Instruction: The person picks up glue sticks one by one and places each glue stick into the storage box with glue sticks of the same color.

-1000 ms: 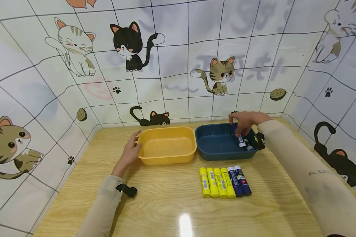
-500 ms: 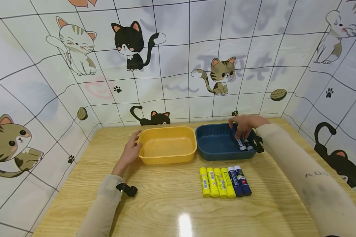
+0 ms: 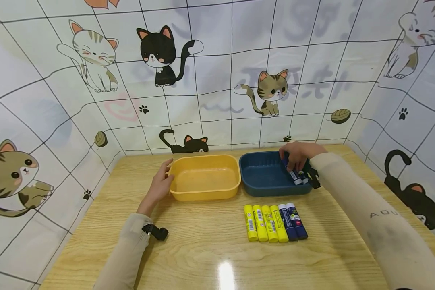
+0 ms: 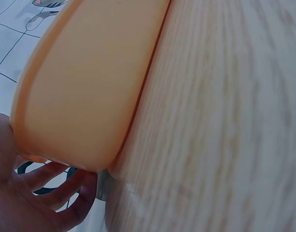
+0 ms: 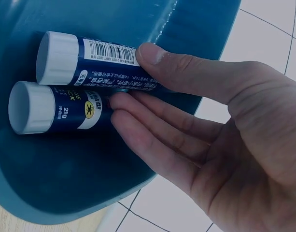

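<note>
Surface (image 3: 195,249): stretches to the back wall (image 3: 217,92), between the left wall (image 3: 25,117) and the right wall (image 3: 420,133).
Left tray (image 3: 204,179): on the rear part of the surface, its right end just beside the right tray (image 3: 262,177).
Left hand (image 3: 161,183): at the left tray's left end, touching it.
Inside the right tray: left glue stick (image 5: 106,58) and right glue stick (image 5: 73,108), side by side at the right end, caps towards the viewer.
Right hand (image 3: 297,155): over the right tray's back right part, holding the left glue stick.
Row of six glue sticks (image 3: 270,223): side by side on the surface, before the right tray.
</note>
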{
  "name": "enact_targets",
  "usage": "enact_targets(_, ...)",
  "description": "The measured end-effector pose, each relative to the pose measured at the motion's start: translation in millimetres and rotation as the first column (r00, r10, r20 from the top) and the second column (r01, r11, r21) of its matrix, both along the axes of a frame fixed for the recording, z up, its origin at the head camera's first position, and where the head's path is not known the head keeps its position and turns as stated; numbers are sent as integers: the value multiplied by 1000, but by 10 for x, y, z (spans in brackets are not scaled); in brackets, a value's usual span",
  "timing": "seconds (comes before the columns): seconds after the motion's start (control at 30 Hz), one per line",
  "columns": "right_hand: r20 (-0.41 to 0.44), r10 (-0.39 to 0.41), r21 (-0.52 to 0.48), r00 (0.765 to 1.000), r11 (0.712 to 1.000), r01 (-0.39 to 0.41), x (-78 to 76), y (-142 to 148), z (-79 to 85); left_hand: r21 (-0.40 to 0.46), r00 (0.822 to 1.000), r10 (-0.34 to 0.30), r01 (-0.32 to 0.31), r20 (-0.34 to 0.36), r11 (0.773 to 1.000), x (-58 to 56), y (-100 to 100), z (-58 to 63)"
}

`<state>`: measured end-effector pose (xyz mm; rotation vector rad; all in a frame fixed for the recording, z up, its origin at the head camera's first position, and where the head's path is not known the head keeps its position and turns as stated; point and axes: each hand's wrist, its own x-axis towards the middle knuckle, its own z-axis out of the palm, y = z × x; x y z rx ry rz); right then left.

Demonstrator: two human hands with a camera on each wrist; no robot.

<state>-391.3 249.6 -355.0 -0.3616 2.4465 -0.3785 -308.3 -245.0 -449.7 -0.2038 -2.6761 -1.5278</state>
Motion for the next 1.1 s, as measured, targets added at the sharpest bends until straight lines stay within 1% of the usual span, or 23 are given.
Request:
enact_targets(0.27,-29,-3,57,1000,998,5,51,9,-30,-4,1000,-2,2,1,1000,0,5,0)
enact_targets(0.47,-41,-9,83,999,996,13,54,59,-76,-2,1000,-5,5,2,1000,0,8,4)
enact_targets(0.73,-20,2,93,1000,996,0,71,59,-46,1,1000,0,0,-1,1000,9,-7,13)
enact_targets(0.93,-13,8,108,1000,994,-6,62,54,-55,11,1000,-6,6,-1,1000,8,8,17)
enact_targets(1.1,4,8,72,1000,997,-8,50,97,-11,8,1000,-10,11,-3,1000,13,8,6)
